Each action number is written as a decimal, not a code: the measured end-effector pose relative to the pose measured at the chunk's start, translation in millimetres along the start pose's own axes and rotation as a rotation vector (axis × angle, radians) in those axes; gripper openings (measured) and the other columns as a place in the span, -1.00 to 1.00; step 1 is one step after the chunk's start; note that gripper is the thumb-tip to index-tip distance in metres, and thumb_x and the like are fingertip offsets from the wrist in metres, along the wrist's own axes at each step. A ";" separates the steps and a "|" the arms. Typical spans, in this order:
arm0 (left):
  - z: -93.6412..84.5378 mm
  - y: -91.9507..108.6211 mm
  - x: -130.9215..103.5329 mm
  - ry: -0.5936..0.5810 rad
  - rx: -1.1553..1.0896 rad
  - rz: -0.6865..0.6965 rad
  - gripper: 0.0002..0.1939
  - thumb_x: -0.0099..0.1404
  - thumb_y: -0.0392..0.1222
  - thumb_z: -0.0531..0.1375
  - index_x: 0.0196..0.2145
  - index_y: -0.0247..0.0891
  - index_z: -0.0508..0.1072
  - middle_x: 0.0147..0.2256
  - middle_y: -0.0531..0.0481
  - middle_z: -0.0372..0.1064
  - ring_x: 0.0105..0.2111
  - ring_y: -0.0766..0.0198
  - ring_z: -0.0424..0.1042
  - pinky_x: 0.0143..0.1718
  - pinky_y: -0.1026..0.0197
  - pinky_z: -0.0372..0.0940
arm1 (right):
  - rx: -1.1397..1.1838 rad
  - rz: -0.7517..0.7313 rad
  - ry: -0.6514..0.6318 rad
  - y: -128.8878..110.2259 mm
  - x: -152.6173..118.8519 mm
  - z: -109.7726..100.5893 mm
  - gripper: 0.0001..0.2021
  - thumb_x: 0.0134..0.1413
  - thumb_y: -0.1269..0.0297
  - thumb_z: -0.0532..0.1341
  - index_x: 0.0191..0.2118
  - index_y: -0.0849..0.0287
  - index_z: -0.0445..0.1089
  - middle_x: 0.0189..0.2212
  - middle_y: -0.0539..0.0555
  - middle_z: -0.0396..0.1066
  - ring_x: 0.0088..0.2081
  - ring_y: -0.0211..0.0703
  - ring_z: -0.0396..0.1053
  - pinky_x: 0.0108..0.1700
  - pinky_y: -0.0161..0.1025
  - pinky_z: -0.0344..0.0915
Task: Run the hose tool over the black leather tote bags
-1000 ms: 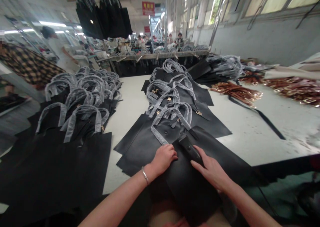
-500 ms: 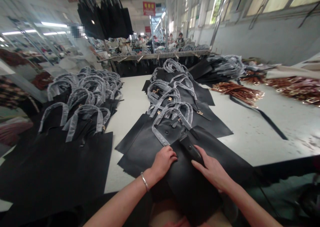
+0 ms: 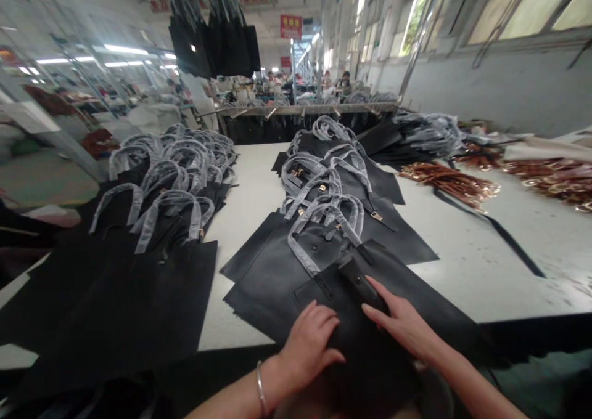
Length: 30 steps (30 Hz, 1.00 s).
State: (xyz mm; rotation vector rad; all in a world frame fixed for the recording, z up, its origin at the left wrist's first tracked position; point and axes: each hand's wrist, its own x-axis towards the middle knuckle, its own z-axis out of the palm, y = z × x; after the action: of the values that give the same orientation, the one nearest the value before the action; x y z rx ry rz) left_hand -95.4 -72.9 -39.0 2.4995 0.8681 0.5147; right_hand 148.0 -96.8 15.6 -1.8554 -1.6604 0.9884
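A black leather-like bag panel (image 3: 361, 339) lies in front of me, partly hanging over the table's near edge. My left hand (image 3: 312, 345) rests on its left side, fingers spread with the thumb apart, holding nothing. A wide black strip with a small round stud (image 3: 354, 274) lies across the panel. My right hand (image 3: 398, 317) grips its lower end between thumb and fingers. Just beyond are stacked black bag pieces (image 3: 266, 277) with plastic-wrapped handles (image 3: 303, 252) and gold buckles (image 3: 377, 215). The strip's lower end is hidden by my right hand.
At left, another pile of black bags (image 3: 152, 296) has wrapped handles. Brown straps with gold rings (image 3: 451, 182) and a black strap (image 3: 513, 243) lie on the white table (image 3: 476, 271) at right. Black bags (image 3: 213, 46) hang overhead. Several people sit far back.
My left hand has drawn back toward me and its fingers have spread, uncovering a slot-like mark on the panel. The right hand still holds the strip. The view has turned slightly left.
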 end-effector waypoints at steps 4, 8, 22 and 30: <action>12.3 -4.8 -21.5 -0.100 0.060 0.130 0.06 -0.03 0.32 0.30 0.27 -0.29 0.07 0.22 -0.35 0.12 0.25 -0.09 0.06 0.25 -0.20 -0.03 | 0.079 0.068 -0.191 -23.2 -9.8 -21.2 -0.27 0.08 -0.02 0.14 0.30 0.26 0.09 -0.58 -0.03 0.45 -0.53 -0.05 0.44 -0.43 -0.21 0.33; 9.8 -7.4 -24.0 -0.111 0.081 0.171 -0.06 0.14 0.15 0.29 0.30 -0.29 -0.02 0.24 -0.30 0.09 0.27 0.01 0.02 0.29 -0.09 -0.08 | 0.100 0.168 -0.328 -51.2 -9.0 -29.1 -0.37 -0.01 0.05 0.22 0.18 0.22 0.27 -0.58 -0.03 0.43 -0.61 -0.15 0.37 -0.55 -0.28 0.26; 13.3 -6.1 -22.0 -0.013 0.123 0.191 -0.37 0.34 -0.02 0.10 0.25 -0.42 0.10 0.20 -0.22 0.17 0.22 0.05 0.10 0.30 0.06 -0.05 | -0.034 0.246 -0.529 -81.5 25.5 -7.5 -0.58 0.04 0.15 0.20 0.01 0.20 0.35 -0.64 -0.08 0.31 -0.68 -0.24 0.30 -0.64 -0.36 0.22; 11.3 -7.6 -24.8 -0.030 0.136 0.203 -0.37 0.34 -0.06 0.10 0.27 -0.39 0.06 0.24 -0.23 0.10 0.27 0.06 0.03 0.31 0.02 -0.07 | -0.068 0.021 -0.228 -93.1 38.9 -16.4 -0.51 0.12 0.08 0.15 0.12 0.21 0.29 -0.60 -0.06 0.35 -0.61 -0.21 0.34 -0.53 -0.33 0.25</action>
State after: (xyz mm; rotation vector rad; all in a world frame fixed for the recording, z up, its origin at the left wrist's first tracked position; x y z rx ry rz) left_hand -111.9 -86.9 -57.3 2.7298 0.6611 0.4965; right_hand 100.7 -41.1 87.1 -1.8643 -1.8294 1.2047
